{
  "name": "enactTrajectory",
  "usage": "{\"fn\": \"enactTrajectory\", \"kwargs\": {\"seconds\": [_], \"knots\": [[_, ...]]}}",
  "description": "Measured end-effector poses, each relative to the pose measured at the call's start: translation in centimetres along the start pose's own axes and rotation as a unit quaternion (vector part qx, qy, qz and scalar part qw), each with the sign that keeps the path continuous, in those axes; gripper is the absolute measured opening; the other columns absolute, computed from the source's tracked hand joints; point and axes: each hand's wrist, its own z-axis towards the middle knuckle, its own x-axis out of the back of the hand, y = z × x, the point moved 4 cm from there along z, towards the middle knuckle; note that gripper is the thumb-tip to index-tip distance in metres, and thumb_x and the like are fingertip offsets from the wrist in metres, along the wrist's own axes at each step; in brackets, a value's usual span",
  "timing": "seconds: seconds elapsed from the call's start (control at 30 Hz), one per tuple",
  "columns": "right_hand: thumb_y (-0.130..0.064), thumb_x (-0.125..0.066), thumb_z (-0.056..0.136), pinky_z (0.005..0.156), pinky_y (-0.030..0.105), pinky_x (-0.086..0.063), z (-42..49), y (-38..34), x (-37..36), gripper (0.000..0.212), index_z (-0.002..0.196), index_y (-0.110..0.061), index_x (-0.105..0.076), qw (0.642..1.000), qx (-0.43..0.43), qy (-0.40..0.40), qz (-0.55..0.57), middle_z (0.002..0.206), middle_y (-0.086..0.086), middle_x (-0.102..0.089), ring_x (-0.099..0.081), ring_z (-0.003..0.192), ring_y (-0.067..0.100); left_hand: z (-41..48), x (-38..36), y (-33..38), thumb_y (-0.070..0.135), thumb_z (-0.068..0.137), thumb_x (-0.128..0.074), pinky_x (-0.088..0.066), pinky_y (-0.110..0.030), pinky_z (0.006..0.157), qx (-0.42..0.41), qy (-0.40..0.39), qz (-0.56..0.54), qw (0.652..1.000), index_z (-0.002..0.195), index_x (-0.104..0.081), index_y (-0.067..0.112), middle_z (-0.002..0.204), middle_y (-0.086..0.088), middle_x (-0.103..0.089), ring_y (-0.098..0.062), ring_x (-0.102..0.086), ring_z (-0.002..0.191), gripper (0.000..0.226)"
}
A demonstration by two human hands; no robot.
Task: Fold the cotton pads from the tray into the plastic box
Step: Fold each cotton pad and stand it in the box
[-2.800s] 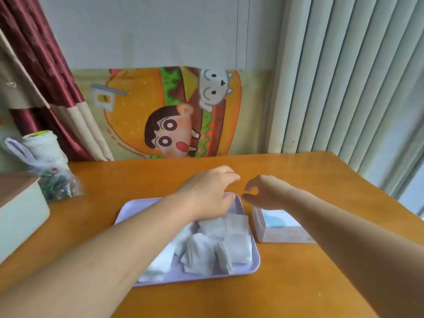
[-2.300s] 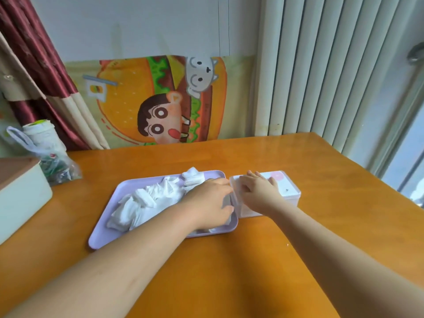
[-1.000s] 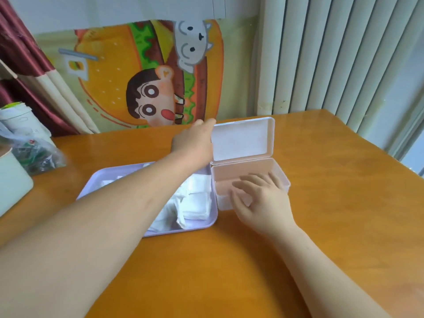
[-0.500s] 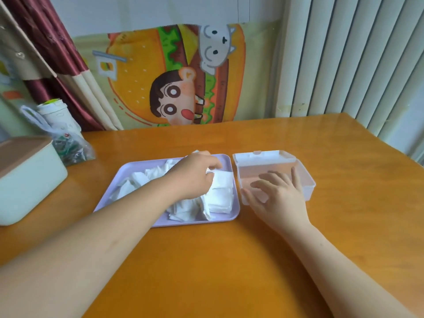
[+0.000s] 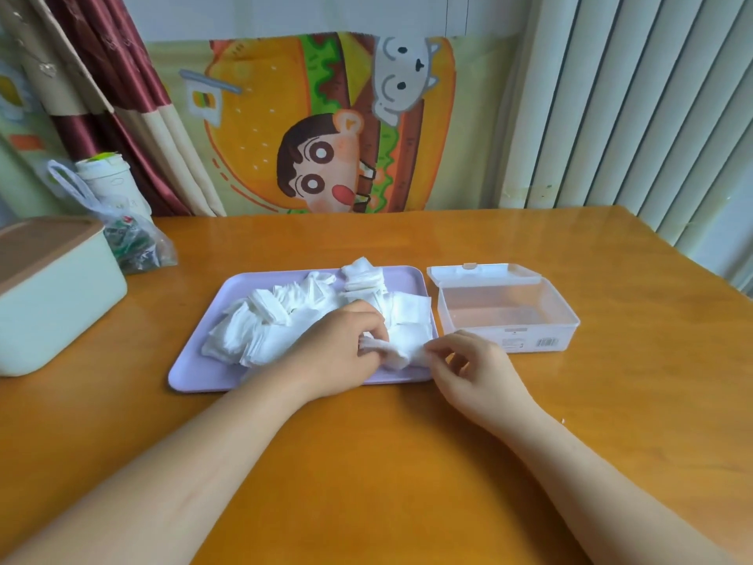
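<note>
A lilac tray lies mid-table with a heap of white cotton pads on it. To its right stands a clear plastic box, empty, its lid folded back flat behind it. Over the tray's near right corner, one crumpled cotton pad is stretched between both hands. My left hand pinches its left end with curled fingers. My right hand pinches its right end between thumb and forefinger, just in front of the box.
A pale green box with a brown lid sits at the left table edge. Behind it lie a plastic bag and a white cup. A cartoon poster and curtains back the wooden table.
The box was opened and its lid now lies flat. My right hand left the box and joined my left hand, which drew one pad out of the heap toward the tray's near right corner.
</note>
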Motion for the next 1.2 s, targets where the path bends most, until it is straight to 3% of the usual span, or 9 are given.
{"fn": "enactTrajectory", "kwargs": {"seconds": [0.1, 0.2, 0.33, 0.5, 0.63, 0.77, 0.9, 1.13, 1.2], "knots": [[0.005, -0.065, 0.087, 0.065, 0.019, -0.048, 0.1, -0.1, 0.2, 0.048, 0.121, -0.028, -0.073, 0.993, -0.033, -0.008, 0.111, 0.106, -0.009, -0.073, -0.058, 0.066, 0.016, 0.4, 0.2, 0.1, 0.02, 0.085, -0.074, -0.048, -0.031, 0.062, 0.039, 0.04, -0.083, 0.995, 0.081, -0.066, 0.027, 0.077, 0.001, -0.066, -0.01, -0.054, 0.061, 0.011], [0.0, -0.075, 0.089, 0.064, 0.016, -0.045, 0.1, -0.9, 0.4, 0.05, 0.128, -0.031, -0.069, 0.986, -0.037, 0.006, 0.164, 0.118, -0.012, -0.07, -0.059, 0.066, 0.015, 0.9, -0.4, 0.7, 0.017, 0.085, -0.072, -0.044, -0.029, 0.065, 0.038, 0.053, -0.18, 0.981, 0.083, -0.07, 0.02, 0.07, 0.003, -0.058, -0.01, -0.051, 0.063, 0.004], [-0.025, -0.083, 0.091, 0.06, 0.02, -0.043, 0.1, -1.0, 1.0, 0.032, 0.12, -0.032, -0.072, 0.98, -0.071, 0.015, 0.184, 0.092, -0.013, -0.073, -0.055, 0.059, 0.016, 1.3, -2.2, 0.8, 0.024, 0.086, -0.073, -0.049, -0.034, 0.071, 0.028, 0.063, -0.261, 0.963, 0.093, -0.074, 0.011, 0.075, -0.012, -0.061, -0.019, -0.056, 0.069, 0.014], [-0.019, -0.08, 0.093, 0.049, 0.028, -0.045, 0.3, -0.5, 1.2, 0.039, 0.128, -0.03, -0.067, 0.943, -0.132, 0.039, 0.304, 0.088, -0.003, -0.072, -0.061, 0.054, 0.019, 0.9, -4.4, 0.8, 0.017, 0.093, -0.077, -0.061, -0.051, 0.092, 0.014, 0.045, -0.323, 0.945, 0.104, -0.077, 0.026, 0.098, -0.009, -0.079, -0.032, -0.076, 0.095, 0.015], [-0.021, -0.075, 0.097, 0.046, 0.028, -0.039, 0.3, -0.1, 1.2, 0.008, 0.092, -0.015, -0.072, 0.941, -0.141, 0.022, 0.308, 0.057, 0.005, -0.062, -0.048, 0.044, 0.021, 0.9, -4.3, 0.3, 0.012, 0.096, -0.074, -0.057, -0.031, 0.067, 0.026, 0.048, -0.337, 0.94, 0.102, -0.076, 0.017, 0.087, -0.014, -0.075, -0.025, -0.067, 0.069, 0.007], [-0.019, -0.072, 0.1, 0.044, 0.03, -0.041, 0.3, -0.4, 1.1, 0.011, 0.102, -0.009, -0.067, 0.934, -0.148, 0.023, 0.324, 0.057, 0.011, -0.062, -0.053, 0.042, 0.024, 0.8, -4.2, 0.0, 0.012, 0.099, -0.07, -0.048, -0.021, 0.057, 0.048, 0.059, -0.336, 0.939, 0.094, -0.072, 0.012, 0.07, -0.005, -0.069, -0.015, -0.059, 0.055, 0.005], [-0.014, -0.065, 0.104, 0.042, 0.031, -0.041, 0.5, -0.3, 0.9, 0.029, 0.13, -0.026, -0.068, 0.948, -0.116, 0.0, 0.297, 0.063, 0.003, -0.059, -0.055, 0.047, 0.026, 0.7, -4.4, 0.3, 0.014, 0.099, -0.07, -0.051, -0.025, 0.059, 0.036, 0.056, -0.337, 0.939, 0.096, -0.072, 0.014, 0.071, -0.001, -0.069, -0.016, -0.058, 0.055, 0.003], [-0.015, -0.063, 0.103, 0.05, 0.021, -0.042, 0.4, 0.2, 1.3, 0.018, 0.107, -0.026, -0.076, 0.973, -0.1, 0.072, 0.193, 0.056, -0.007, -0.061, -0.054, 0.045, 0.014, 0.4, -3.2, -0.8, 0.019, 0.102, -0.064, -0.057, -0.029, 0.071, 0.035, 0.188, -0.192, 0.963, 0.107, -0.075, 0.03, 0.08, 0.007, -0.071, -0.01, -0.067, 0.069, 0.016], [-0.013, -0.064, 0.1, 0.051, 0.021, -0.043, 0.5, 0.5, 1.4, 0.012, 0.098, -0.022, -0.073, 0.973, -0.107, 0.092, 0.184, 0.064, 0.007, -0.068, -0.056, 0.047, 0.013, 0.4, -3.5, -1.3, 0.023, 0.1, -0.065, -0.059, -0.033, 0.079, 0.036, 0.172, -0.118, 0.977, 0.113, -0.072, 0.03, 0.092, 0.012, -0.07, -0.003, -0.068, 0.077, 0.016]]}}
